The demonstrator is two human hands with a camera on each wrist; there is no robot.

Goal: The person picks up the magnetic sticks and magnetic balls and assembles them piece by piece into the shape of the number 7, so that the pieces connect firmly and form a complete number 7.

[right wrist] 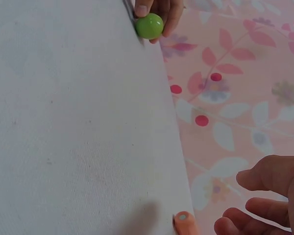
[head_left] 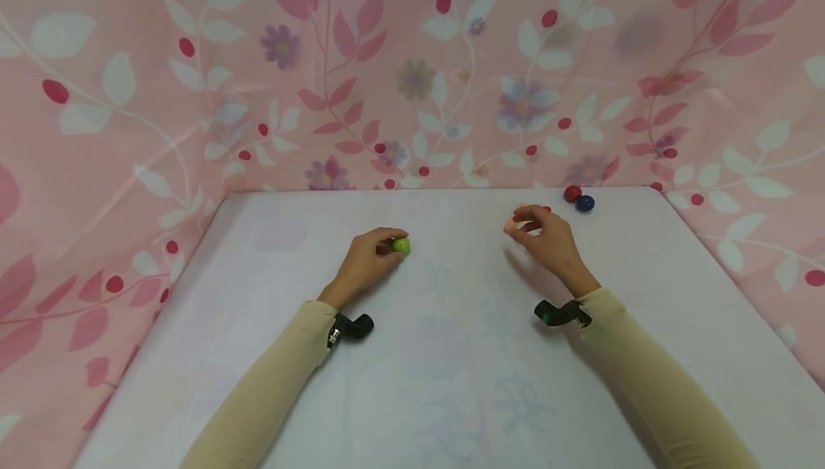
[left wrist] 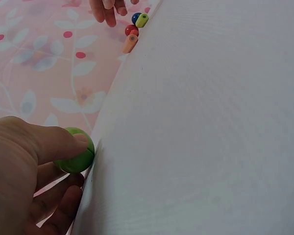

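My left hand (head_left: 367, 261) pinches a shiny green ball (head_left: 402, 245) between thumb and fingers, low over the white table. In the left wrist view the thumb lies across the green ball (left wrist: 74, 152). To the right, my right hand (head_left: 551, 241) hovers above the table with loosely bent fingers and nothing between them. Nearest to it lies an orange, peg-like piece (right wrist: 185, 224), which the hand partly covers in the head view. The right wrist view shows a gap between the fingers and this piece.
At the far right of the table lie a red ball (head_left: 572, 193) and a dark blue ball (head_left: 584, 203). A yellow-green piece (left wrist: 142, 20) sits beside the blue one in the left wrist view. Pink floral cloth (head_left: 412, 82) hangs behind the white table (head_left: 438, 383).
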